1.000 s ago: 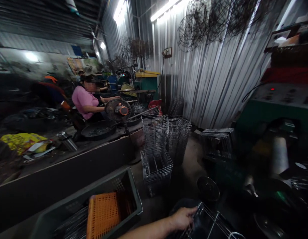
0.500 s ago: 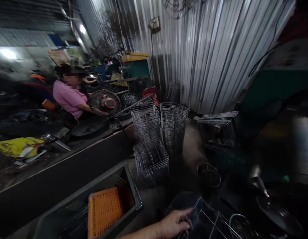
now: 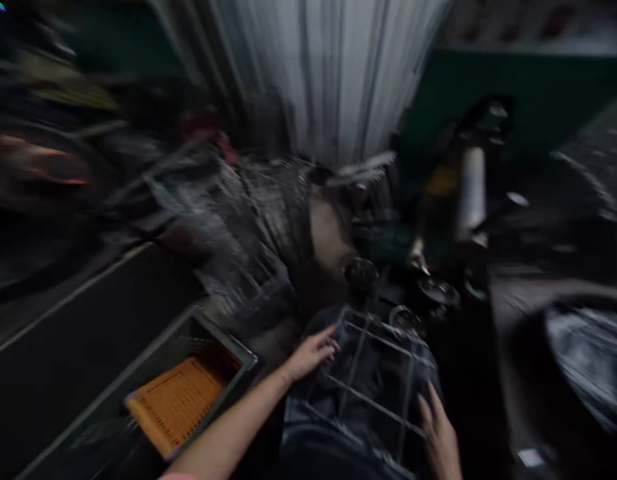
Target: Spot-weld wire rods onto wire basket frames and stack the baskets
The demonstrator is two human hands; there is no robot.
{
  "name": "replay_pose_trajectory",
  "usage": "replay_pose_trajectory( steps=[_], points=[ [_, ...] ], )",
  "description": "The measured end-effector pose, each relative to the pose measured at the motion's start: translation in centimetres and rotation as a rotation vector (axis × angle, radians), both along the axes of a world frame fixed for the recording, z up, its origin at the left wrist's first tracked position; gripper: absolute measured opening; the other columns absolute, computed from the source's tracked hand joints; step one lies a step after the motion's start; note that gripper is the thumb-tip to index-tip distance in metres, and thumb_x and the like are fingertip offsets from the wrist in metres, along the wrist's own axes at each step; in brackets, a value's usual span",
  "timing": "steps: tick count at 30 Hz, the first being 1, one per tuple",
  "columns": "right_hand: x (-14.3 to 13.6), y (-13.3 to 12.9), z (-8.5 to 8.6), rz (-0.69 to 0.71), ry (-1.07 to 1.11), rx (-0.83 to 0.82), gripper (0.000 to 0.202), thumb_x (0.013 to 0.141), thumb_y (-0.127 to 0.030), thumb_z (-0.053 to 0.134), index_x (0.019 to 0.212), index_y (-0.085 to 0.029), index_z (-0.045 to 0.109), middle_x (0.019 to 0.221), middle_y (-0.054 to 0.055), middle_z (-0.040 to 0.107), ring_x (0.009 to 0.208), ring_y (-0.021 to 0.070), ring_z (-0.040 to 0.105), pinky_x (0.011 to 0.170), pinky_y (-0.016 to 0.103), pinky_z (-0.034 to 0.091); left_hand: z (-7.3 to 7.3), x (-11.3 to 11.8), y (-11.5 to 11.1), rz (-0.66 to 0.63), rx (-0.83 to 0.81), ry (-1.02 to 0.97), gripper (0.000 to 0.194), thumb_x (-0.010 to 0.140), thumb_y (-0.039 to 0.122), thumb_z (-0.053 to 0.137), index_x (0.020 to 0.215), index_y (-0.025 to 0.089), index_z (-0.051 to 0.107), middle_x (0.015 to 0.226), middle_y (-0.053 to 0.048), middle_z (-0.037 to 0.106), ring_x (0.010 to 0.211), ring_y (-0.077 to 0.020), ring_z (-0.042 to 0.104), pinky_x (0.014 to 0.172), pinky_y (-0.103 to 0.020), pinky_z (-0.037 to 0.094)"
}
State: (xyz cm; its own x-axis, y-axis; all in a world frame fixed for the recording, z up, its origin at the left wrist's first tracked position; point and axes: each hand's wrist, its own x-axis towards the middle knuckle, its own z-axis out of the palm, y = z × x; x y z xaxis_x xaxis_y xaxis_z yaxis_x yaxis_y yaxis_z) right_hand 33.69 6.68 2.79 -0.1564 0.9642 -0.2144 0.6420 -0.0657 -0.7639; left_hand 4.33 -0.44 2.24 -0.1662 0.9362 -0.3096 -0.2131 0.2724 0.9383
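A wire frame (image 3: 376, 400) of thin metal rods lies over my lap, on dark trousers. My left hand (image 3: 313, 353) grips its upper left corner, fingers curled and index finger reaching along the wire. At the frame's right edge is my right hand (image 3: 441, 430), fingers stretched and slightly apart; blur hides whether they touch the rods. Just beyond the frame, a small round metal bowl (image 3: 407, 321) sits near its far edge.
To the left, a green crate (image 3: 251, 360) holds an orange plastic basket (image 3: 181, 400). Stacked wire baskets (image 3: 258, 280) stand ahead, blurred. Another bowl (image 3: 361, 273) is on the floor. On the right are machine parts (image 3: 471, 193) and a large round container (image 3: 553, 347).
The view has swung right and down, smearing the picture. My right hand has come into view at the frame's right side. My left hand still grips the frame's corner.
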Motion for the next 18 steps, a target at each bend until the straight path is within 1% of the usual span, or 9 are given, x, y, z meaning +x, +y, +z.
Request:
replay_pose_trajectory(
  steps=[1,3,6,8,12,18],
  points=[
    [0.4,-0.8,0.0,-0.002,0.038,-0.011,0.057,0.084,-0.054,0.042,0.127,-0.019,0.051,0.128,0.010,0.055,0.120,0.0273,0.049,0.099,0.039,0.042,0.1,-0.2,0.0,-0.007,-0.020,-0.005,0.067,0.073,0.038,0.061,0.133,0.015,0.041,0.088,-0.005,0.063,0.064,-0.0113,0.053,0.067,-0.028,0.046],
    [0.8,-1.4,-0.1,0.018,0.068,-0.026,0.059,0.083,-0.050,0.042,0.131,-0.015,0.047,0.131,0.011,0.053,0.122,0.0267,0.047,0.101,0.039,0.038,-0.2,-0.6,0.4,-0.035,-0.043,-0.016,0.070,0.070,0.037,0.064,0.132,0.015,0.041,0.088,-0.005,0.064,0.063,-0.0108,0.054,0.068,-0.027,0.046],
    [0.9,-1.1,-0.3,-0.002,0.072,-0.015,0.054,0.082,-0.041,0.044,0.130,-0.017,0.048,0.124,0.010,0.058,0.117,0.0248,0.052,0.097,0.037,0.041,-0.9,-0.7,0.6,-0.098,-0.068,-0.048,0.082,0.065,0.039,0.069,0.135,0.014,0.035,0.088,-0.004,0.064,0.063,-0.0102,0.055,0.068,-0.026,0.046],
    [0.7,-0.9,-0.2,-0.014,0.060,-0.020,0.049,0.082,-0.035,0.046,0.128,-0.016,0.051,0.120,0.010,0.061,0.113,0.0239,0.054,0.096,0.036,0.042,-0.9,-0.6,0.3,-0.117,-0.083,-0.047,0.087,0.064,0.040,0.070,0.137,0.013,0.031,0.089,-0.004,0.064,0.064,-0.0100,0.056,0.069,-0.026,0.046],
    [0.0,-0.9,0.6,-0.025,0.060,-0.046,0.043,0.082,-0.024,0.048,0.123,-0.014,0.054,0.117,0.011,0.062,0.110,0.0227,0.056,0.096,0.035,0.041,-0.1,-0.3,-0.4,-0.101,-0.085,-0.040,0.091,0.061,0.039,0.073,0.137,0.012,0.030,0.087,-0.003,0.064,0.065,-0.0100,0.056,0.068,-0.026,0.047],
    [-0.9,0.3,1.4,-0.062,0.114,-0.053,0.039,0.080,-0.017,0.050,0.119,-0.015,0.057,0.113,0.008,0.064,0.108,0.0208,0.057,0.095,0.032,0.041,0.3,-0.1,-0.8,-0.048,-0.089,-0.056,0.091,0.057,0.036,0.075,0.135,0.012,0.034,0.086,-0.003,0.063,0.063,-0.0092,0.056,0.061,-0.023,0.047]
  ],
)
